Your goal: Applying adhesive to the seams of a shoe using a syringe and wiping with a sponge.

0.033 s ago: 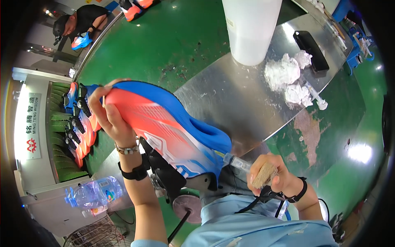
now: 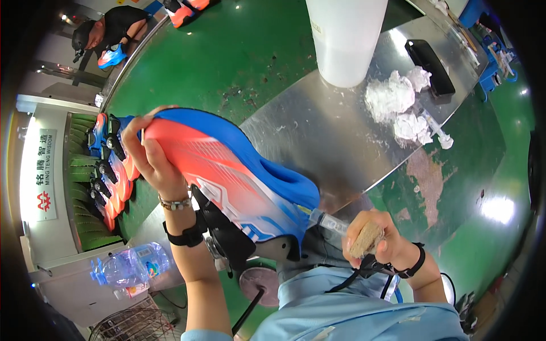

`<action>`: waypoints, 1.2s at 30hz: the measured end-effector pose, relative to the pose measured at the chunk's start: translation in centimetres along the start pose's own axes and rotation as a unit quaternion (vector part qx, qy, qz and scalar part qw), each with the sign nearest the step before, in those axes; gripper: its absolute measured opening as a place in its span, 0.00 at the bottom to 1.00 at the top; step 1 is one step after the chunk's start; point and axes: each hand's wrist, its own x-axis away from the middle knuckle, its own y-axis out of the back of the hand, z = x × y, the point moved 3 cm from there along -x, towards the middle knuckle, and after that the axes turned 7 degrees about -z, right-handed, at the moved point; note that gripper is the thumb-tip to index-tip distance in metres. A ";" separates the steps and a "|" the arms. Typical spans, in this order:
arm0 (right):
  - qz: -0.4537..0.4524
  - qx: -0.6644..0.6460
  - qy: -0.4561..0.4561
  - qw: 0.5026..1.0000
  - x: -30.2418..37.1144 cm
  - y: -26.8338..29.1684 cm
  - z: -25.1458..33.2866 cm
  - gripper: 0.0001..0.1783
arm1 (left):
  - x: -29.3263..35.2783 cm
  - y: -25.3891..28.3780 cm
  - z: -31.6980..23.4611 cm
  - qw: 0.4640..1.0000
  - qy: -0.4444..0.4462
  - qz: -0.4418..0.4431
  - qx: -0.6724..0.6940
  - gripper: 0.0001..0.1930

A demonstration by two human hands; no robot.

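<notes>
A sports shoe (image 2: 227, 176) with a coral, white and blue upper and a blue sole is held on its side. My left hand (image 2: 156, 153) is closed round its coral end, fingers over the sole edge. My right hand (image 2: 372, 238) grips a clear syringe (image 2: 331, 221) whose yellowish tip meets the blue end of the shoe by the sole edge; whether it touches cannot be told. A rough beige block (image 2: 367, 240) is also tucked in my right fingers. Below the upper, a black part (image 2: 227, 241) with a metal fitting partly hides behind my left wrist.
A white bucket-like container (image 2: 347, 45) stands on the metal tabletop (image 2: 290, 131). Crumpled white tissues (image 2: 392, 96), another syringe (image 2: 433, 126) and a black case (image 2: 430, 69) lie at right. More shoes (image 2: 116, 176) sit on a green rack. A person (image 2: 116, 34) handles a shoe at far left.
</notes>
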 end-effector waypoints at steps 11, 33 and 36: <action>-0.049 0.018 -0.003 0.999 0.7 1.0 -0.2 0.27 | 1.2 0.8 3.7 0.986 0.161 -0.034 -0.013 0.15; -0.185 -0.038 0.018 0.982 -2.6 -1.3 -2.2 0.18 | 17.8 12.7 -6.0 0.712 0.675 0.128 0.147 0.21; -0.229 0.025 -0.016 0.973 -2.1 -2.0 -2.2 0.24 | 20.0 11.0 -8.4 0.677 0.685 0.170 0.210 0.27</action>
